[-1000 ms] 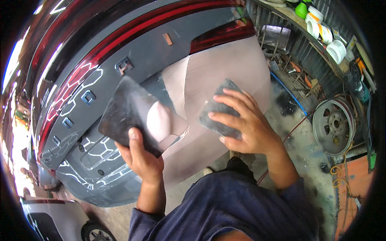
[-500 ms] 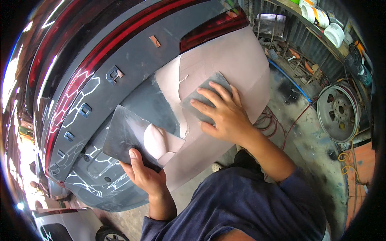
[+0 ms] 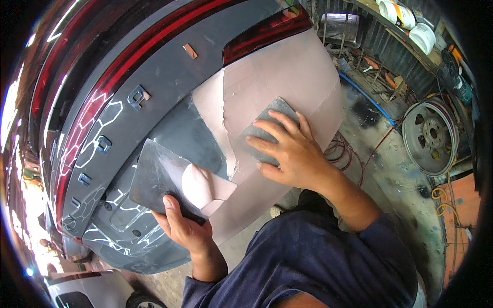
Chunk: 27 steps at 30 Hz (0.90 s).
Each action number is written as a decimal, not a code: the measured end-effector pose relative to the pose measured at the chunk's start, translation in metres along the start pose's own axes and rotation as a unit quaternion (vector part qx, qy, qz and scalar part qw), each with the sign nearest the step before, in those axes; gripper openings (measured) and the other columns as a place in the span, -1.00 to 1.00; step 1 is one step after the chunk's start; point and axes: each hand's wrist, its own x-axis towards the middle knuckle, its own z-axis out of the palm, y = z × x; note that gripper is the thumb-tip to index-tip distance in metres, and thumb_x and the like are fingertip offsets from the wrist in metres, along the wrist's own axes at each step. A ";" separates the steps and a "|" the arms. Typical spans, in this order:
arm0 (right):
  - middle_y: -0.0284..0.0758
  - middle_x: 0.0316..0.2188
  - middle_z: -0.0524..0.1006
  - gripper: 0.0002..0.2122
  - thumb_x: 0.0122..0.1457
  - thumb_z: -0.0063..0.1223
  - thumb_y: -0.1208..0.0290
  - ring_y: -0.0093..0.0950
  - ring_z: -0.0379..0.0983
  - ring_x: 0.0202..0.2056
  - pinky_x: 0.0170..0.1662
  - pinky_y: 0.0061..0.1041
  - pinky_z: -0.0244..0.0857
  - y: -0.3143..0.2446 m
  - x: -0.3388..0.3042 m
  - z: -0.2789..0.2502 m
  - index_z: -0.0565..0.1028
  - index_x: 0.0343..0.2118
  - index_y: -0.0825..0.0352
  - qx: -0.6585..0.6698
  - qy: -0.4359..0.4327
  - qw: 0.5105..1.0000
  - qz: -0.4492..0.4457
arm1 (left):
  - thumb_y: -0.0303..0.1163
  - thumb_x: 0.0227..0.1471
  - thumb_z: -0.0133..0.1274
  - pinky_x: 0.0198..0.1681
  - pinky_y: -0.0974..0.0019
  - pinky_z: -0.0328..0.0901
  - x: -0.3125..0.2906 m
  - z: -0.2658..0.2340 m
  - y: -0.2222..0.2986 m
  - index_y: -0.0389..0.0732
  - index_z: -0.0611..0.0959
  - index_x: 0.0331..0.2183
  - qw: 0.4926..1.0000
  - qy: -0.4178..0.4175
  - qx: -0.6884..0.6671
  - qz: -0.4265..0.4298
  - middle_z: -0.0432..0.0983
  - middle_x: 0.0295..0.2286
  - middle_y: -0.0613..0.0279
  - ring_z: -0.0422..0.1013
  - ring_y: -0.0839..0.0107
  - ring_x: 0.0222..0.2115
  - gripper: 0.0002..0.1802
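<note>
My left hand (image 3: 185, 226) grips the lower edge of a dark, flat putty board (image 3: 154, 172), thumb on top. On the board sits a smooth mound of pale pink body filler (image 3: 196, 187). My right hand (image 3: 290, 146) presses a thin grey spreader (image 3: 280, 105) flat against the car's rear corner panel (image 3: 308, 66), its fingers spread over the sheet. Pale pink filler coats that panel. A raised ridge of filler (image 3: 226, 138) runs down the coat beside the bare grey recess (image 3: 179, 131). The palm hides part of the spreader.
A dark red tail light (image 3: 269, 33) borders the coated panel. Red hose (image 3: 339, 154) coils on the floor, with a wheel rim (image 3: 430, 137) at right. White tubs (image 3: 422, 38) stand on a shelf. Part of a white car (image 3: 92, 290) shows lower left.
My right hand and the spreader have slid a little right and down across the coated panel. The curled strand of filler near the ridge is mostly gone. My left hand still holds the board.
</note>
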 end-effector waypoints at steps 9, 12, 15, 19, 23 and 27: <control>-0.22 0.25 0.27 -0.45 0.03 0.20 0.26 -0.11 0.09 0.29 0.29 -0.07 -0.05 0.032 0.052 0.010 0.45 0.16 0.13 0.005 0.173 0.985 -0.016 | -0.29 0.23 0.05 -0.04 0.19 0.41 -0.005 0.007 0.002 -0.26 0.40 0.04 1.000 0.012 -0.022 -0.010 0.48 -0.12 0.14 0.48 0.30 -0.13 -0.58; -0.23 0.22 0.29 -0.48 0.04 0.18 0.20 -0.13 0.10 0.27 0.24 0.03 -0.02 0.039 0.060 0.014 0.47 0.14 0.06 0.002 0.209 0.978 -0.006 | -0.27 0.22 0.08 -0.07 0.20 0.42 -0.007 0.005 0.000 -0.26 0.40 0.03 0.999 0.027 -0.024 -0.014 0.47 -0.14 0.16 0.48 0.31 -0.15 -0.57; -0.23 0.21 0.29 -0.49 0.05 0.18 0.17 -0.13 0.10 0.27 0.22 0.10 -0.01 0.042 0.065 0.016 0.48 0.13 0.02 0.004 0.222 0.975 0.001 | -0.25 0.21 0.09 -0.09 0.21 0.43 -0.007 0.005 -0.001 -0.26 0.40 0.02 0.999 0.024 -0.015 -0.016 0.46 -0.16 0.17 0.48 0.32 -0.16 -0.56; -0.21 0.21 0.28 -0.49 0.06 0.17 0.16 -0.13 0.09 0.27 0.22 0.11 -0.01 0.043 0.066 0.018 0.48 0.14 -0.01 -0.002 0.218 0.976 0.002 | -0.25 0.21 0.09 -0.10 0.21 0.43 -0.007 0.002 -0.004 -0.28 0.40 0.02 0.999 0.029 -0.009 -0.010 0.46 -0.16 0.13 0.48 0.31 -0.16 -0.56; -0.20 0.22 0.28 -0.50 0.07 0.15 0.15 -0.11 0.08 0.27 0.24 0.10 -0.04 0.044 0.068 0.019 0.48 0.14 0.00 -0.006 0.219 0.976 -0.005 | -0.24 0.21 0.09 -0.10 0.22 0.42 -0.007 0.008 -0.001 -0.29 0.40 0.03 0.999 0.049 -0.007 -0.014 0.46 -0.15 0.11 0.47 0.29 -0.16 -0.53; -0.20 0.22 0.27 -0.51 0.08 0.15 0.15 -0.10 0.08 0.27 0.26 0.07 -0.05 0.047 0.071 0.017 0.48 0.14 -0.01 -0.008 0.222 0.975 -0.008 | -0.22 0.20 0.10 -0.07 0.21 0.41 -0.005 0.006 -0.003 -0.31 0.40 0.04 0.999 0.049 0.000 -0.016 0.46 -0.14 0.10 0.47 0.27 -0.15 -0.51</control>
